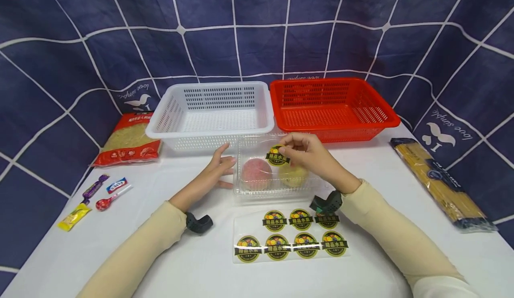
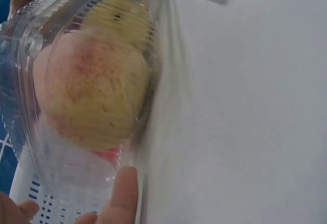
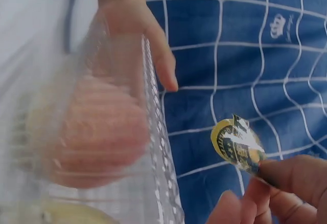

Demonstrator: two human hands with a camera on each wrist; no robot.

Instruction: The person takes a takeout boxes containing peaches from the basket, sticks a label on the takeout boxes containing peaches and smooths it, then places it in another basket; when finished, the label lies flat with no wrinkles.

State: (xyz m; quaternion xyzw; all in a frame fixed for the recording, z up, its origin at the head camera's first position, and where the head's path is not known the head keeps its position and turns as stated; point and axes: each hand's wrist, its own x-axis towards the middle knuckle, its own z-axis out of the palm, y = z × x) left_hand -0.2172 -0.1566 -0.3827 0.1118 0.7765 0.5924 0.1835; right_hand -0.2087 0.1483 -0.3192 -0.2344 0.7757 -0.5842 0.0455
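Observation:
A clear plastic clamshell box [image 1: 277,192] holds a pinkish peach [image 1: 256,173] on the left and a yellow fruit [image 1: 294,177] on the right. Above its lid, my right hand [image 1: 315,155] pinches a round black-and-gold fruit sticker [image 1: 277,156] between thumb and fingers. In the right wrist view that sticker [image 3: 237,144] stands off the lid, slightly bent. My left hand [image 1: 205,180] is at the box's left side with fingers spread; whether they touch it is unclear. In front of the box lies a sticker sheet [image 1: 250,224] with several matching labels.
Behind the box are a white basket [image 1: 210,133] and a red basket [image 1: 337,133]. A red noodle packet [image 1: 132,139], wrapped candies [image 1: 94,188] and a lollipop [image 1: 105,203] lie left. A pasta packet [image 1: 441,184] lies right.

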